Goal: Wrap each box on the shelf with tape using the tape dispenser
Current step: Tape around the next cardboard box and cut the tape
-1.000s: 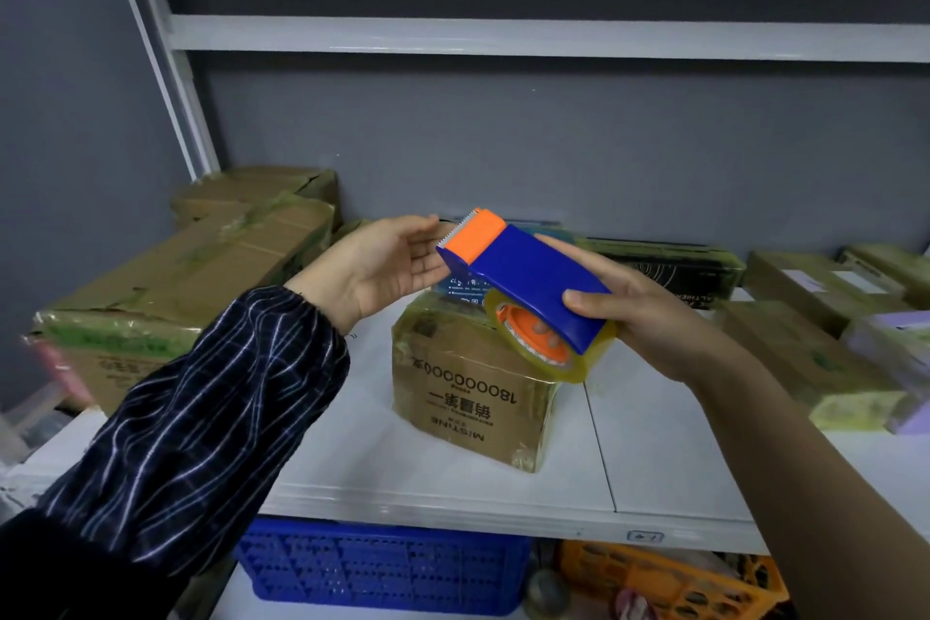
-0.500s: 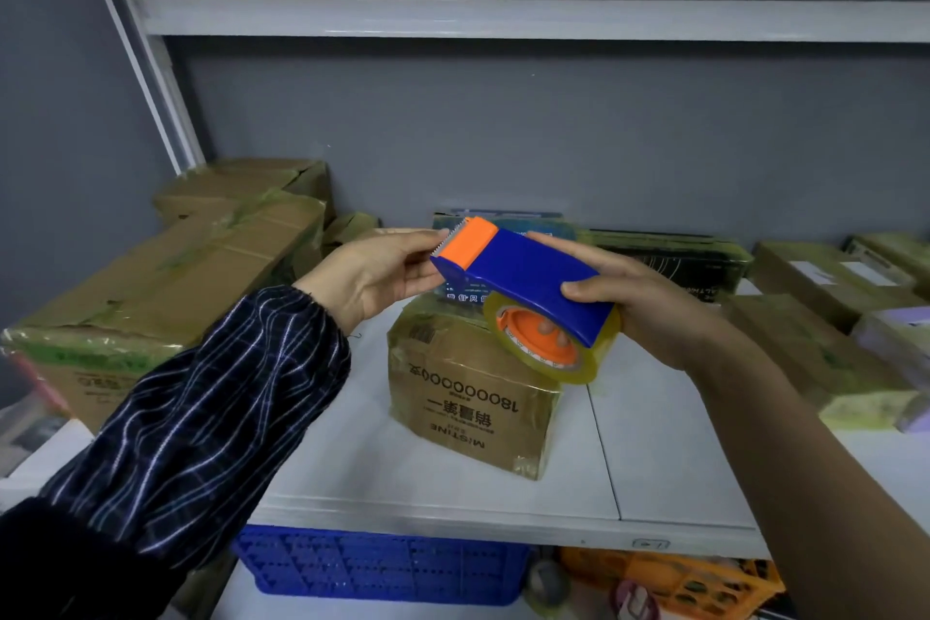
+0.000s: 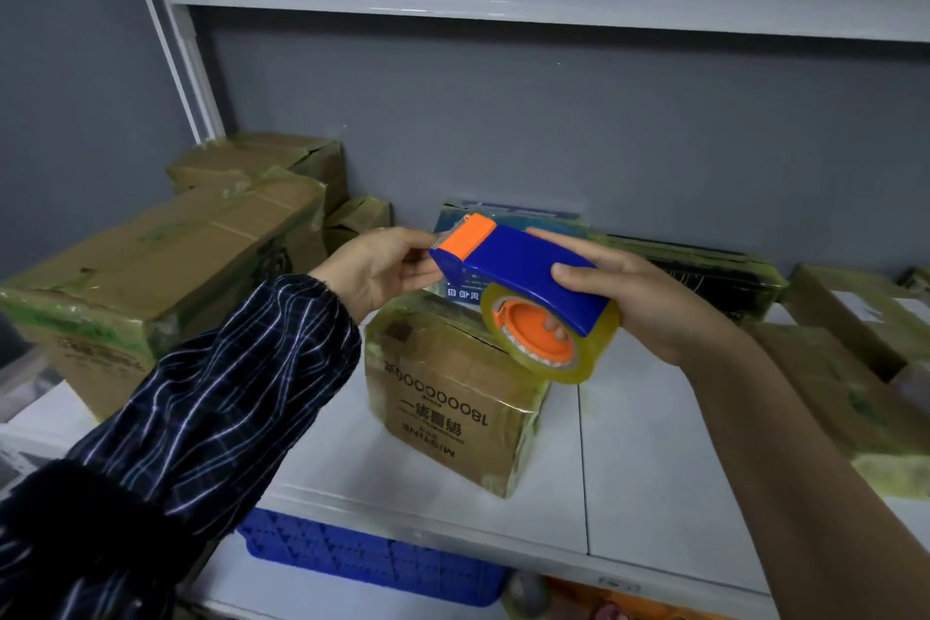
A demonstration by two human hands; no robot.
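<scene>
The middle box [image 3: 453, 398] carries print that reads upside down from here: "MISTINE" along the bottom, a row of Chinese characters above it, and a number that looks like "180000000". Its brown card shines under yellowish tape. It stands about midway along the white shelf [image 3: 654, 468], set back a little from the front edge. Behind it, against the back wall, a dark blue box [image 3: 508, 212] shows a few white characters just under the dispenser, too small to read.

The right hand [image 3: 649, 302] grips the blue tape dispenser [image 3: 523, 267] from the right, thumb across the top of its body and fingers curled in through the orange hub of the tape roll [image 3: 594, 357]. The dispenser is held in the air above the rear of the middle box, its orange toothed end tilted up and to the left.

The left hand [image 3: 377, 267], in a dark checked sleeve [image 3: 216, 408], reaches that toothed end with thumb above and fingers below. The fingertips are hidden behind it, so whether they pinch the tape cannot be told.

A large taped carton [image 3: 166, 267] fills the shelf's left end.
</scene>
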